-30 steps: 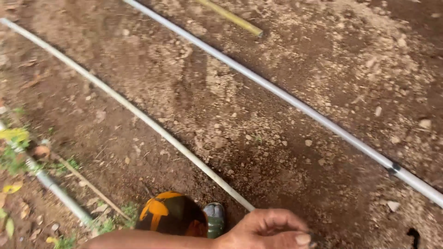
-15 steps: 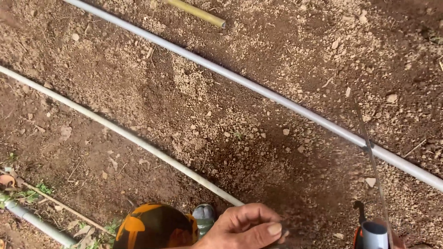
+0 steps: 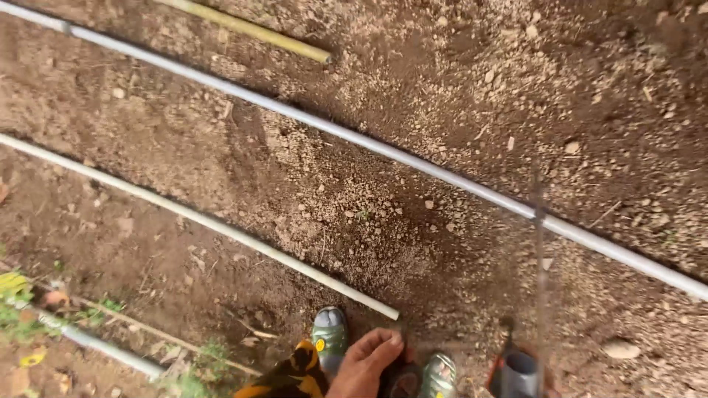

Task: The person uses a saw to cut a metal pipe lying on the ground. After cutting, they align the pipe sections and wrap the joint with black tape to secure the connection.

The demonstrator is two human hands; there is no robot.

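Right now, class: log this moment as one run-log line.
left hand: bare, near shoes | right: not seen | tool: low right, blurred | two pipes lie across soil

Bare brown soil, strewn with small stones, carried a long grey pipe running diagonally across the frame, a shorter pale pipe below it, and a yellowish stick at the top.

Outdoor garden plot or farm field, bare brown tilled soil strewn with small stones, long grey pipes laid across it, weeds at the edge
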